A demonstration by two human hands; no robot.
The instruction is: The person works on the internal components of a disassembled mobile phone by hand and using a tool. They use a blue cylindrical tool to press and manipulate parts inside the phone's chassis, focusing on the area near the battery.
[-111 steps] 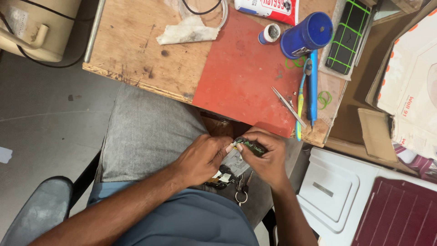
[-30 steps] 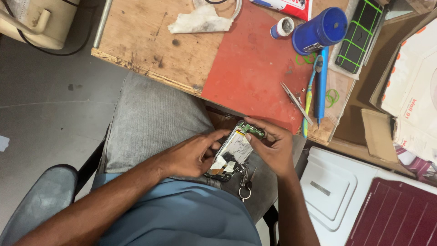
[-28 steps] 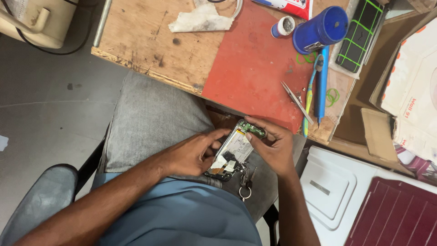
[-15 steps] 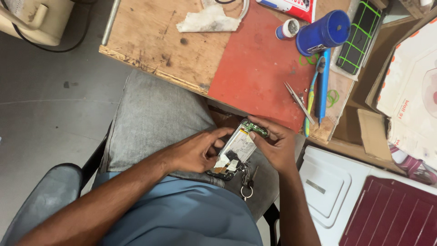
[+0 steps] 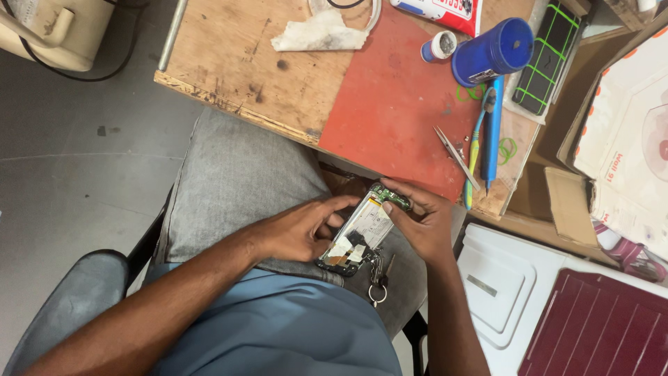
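Note:
An opened phone (image 5: 362, 231) with its back cover off rests over my lap, showing a white battery and a green circuit board at its top end. My left hand (image 5: 296, 230) holds its left side, thumb and forefinger on the edge. My right hand (image 5: 421, 223) grips the top right end, fingers pinched on the green board. A bunch of keys (image 5: 377, 275) hangs just below the phone.
A wooden table (image 5: 236, 69) with a red mat (image 5: 390, 104) lies ahead. On it are tweezers (image 5: 456, 157), a blue screwdriver (image 5: 492, 132), a blue cylinder (image 5: 494, 50), a small pot (image 5: 440, 47) and a crumpled tissue (image 5: 316, 33). Cardboard boxes (image 5: 612, 139) and a white lid (image 5: 508, 292) stand at the right.
The phone has been turned so that its open back with the white battery faces up. Both hands stay on it; the view has shifted slightly.

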